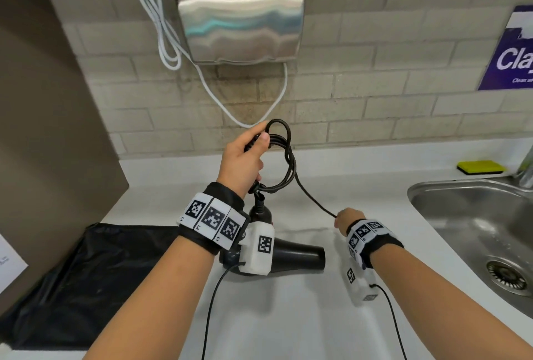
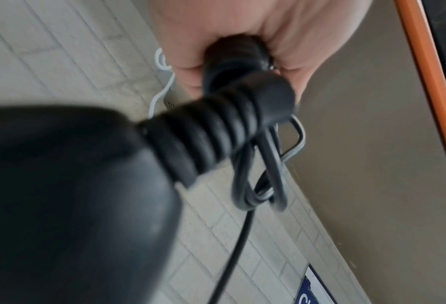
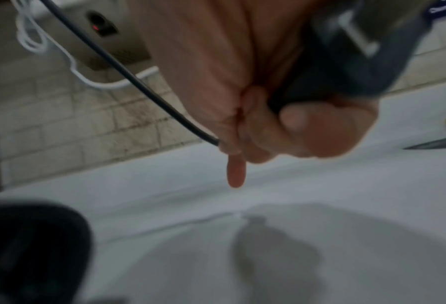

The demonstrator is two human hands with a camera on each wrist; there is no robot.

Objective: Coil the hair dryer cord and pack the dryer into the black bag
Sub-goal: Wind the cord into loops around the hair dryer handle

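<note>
Head view: left hand (image 1: 242,157) grips cord coils (image 1: 281,155); dryer (image 1: 291,254) hangs beneath.

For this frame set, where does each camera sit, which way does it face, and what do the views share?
Head: worn on the head, looking forward and down at the counter; shows both forearms, left hand, right hand.
Left wrist: looks along the left hand at the cord coil it grips.
Right wrist: looks along the right hand holding the cord's free end.
Shared: the black cord and the wall hand dryer appear in all three.
</note>
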